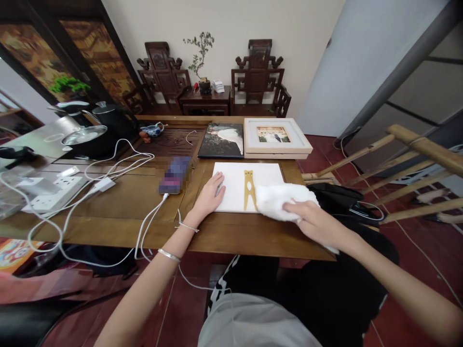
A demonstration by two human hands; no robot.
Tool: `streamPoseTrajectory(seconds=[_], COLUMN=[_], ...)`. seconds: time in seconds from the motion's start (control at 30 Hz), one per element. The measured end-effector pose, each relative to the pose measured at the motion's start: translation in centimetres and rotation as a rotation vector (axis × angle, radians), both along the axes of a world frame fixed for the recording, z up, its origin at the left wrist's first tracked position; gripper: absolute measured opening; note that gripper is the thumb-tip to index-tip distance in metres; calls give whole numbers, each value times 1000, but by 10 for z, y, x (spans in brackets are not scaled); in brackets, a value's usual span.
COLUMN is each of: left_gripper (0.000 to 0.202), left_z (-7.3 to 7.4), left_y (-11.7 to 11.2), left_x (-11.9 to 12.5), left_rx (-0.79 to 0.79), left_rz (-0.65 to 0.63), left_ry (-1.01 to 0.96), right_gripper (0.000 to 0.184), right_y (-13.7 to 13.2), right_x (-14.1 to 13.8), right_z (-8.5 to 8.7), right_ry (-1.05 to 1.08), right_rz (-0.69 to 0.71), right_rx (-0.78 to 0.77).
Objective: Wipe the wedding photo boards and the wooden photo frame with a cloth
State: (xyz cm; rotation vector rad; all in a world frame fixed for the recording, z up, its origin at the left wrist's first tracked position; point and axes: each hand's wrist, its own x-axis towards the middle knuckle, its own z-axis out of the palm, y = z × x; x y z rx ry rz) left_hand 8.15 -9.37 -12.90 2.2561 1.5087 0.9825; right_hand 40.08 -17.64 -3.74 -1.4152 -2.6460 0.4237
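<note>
A white board (235,185) with a gold stand on its back lies flat on the wooden table (123,202). My left hand (209,196) rests on the board's left edge, fingers stretched out flat, pressing it down. My right hand (311,220) lies on a white cloth (280,198) bunched over the board's right end, fingers pressed on the cloth.
Behind the board lie a dark photo print (222,140) and a white framed photo (275,137). A phone (175,174) on a white charging cable, a power strip (54,193), kettles (108,123) and a tea tray sit to the left. A bamboo chair (408,168) stands at right.
</note>
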Motion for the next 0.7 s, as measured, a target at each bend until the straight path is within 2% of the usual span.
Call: streamPoseTrajectory(seconds=[0.1,0.2,0.33,0.47,0.7], left_gripper=[46,47,47,47,46], left_z=[0,0,0,-1,-2], left_y=[1,1,1,1,2], left_x=[0,0,-1,-2,-3], left_rx=[2,-5,-6,-10,3], left_rz=[8,4,-6,-3,-1], left_ry=[9,21,23,22,23], right_gripper=[49,49,43,38,38], right_y=[-21,-12,27,77,152], right_x=[3,8,8,-2,-7], right_z=[2,-1,-6,-4,-4], right_ry=[-51,-8,120,215,233], right_rz=[76,67,87,125,79], right_rx=[-53,-33,48,50,81])
